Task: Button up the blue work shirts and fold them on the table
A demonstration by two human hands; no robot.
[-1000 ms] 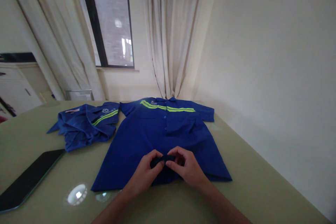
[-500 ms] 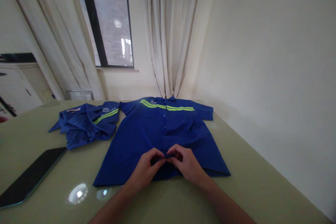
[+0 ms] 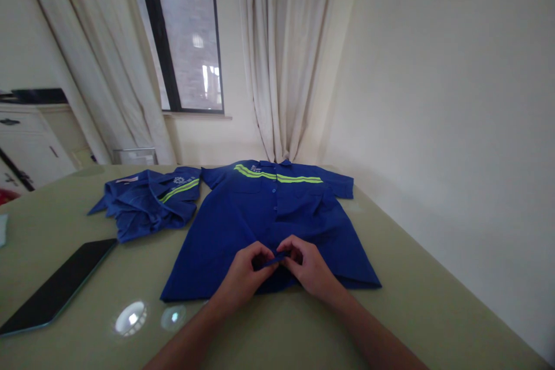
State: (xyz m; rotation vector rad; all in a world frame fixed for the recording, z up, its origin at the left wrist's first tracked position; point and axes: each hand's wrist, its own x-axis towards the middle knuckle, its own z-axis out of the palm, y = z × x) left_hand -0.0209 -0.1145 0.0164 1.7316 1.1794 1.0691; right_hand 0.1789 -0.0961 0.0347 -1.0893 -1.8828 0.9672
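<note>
A blue short-sleeved work shirt (image 3: 234, 225) with yellow-green reflective stripes across the chest lies spread on the table, collar at the far side. Near its lower hem, my left hand (image 3: 246, 274) pinches the front edge between thumb and fingers. My right hand (image 3: 309, 266) pinches the same front placket close beside it, the fingertips of both almost touching. Cloth is lifted slightly between them; any button there is hidden by the fingers. Farther up the placket, several buttons show.
A second blue shirt (image 3: 150, 208) lies crumpled to the left. A dark flat panel (image 3: 60, 283) rests on the greenish table (image 3: 433, 312) at the near left. Curtains (image 3: 286, 58) and a window stand behind; a pale wall (image 3: 455, 98) borders the right side.
The view has shifted slightly, moving the left-hand items to the right in the picture. Both hands stay at the hem, with a bit more of the pinched cloth edge showing between the fingers.
</note>
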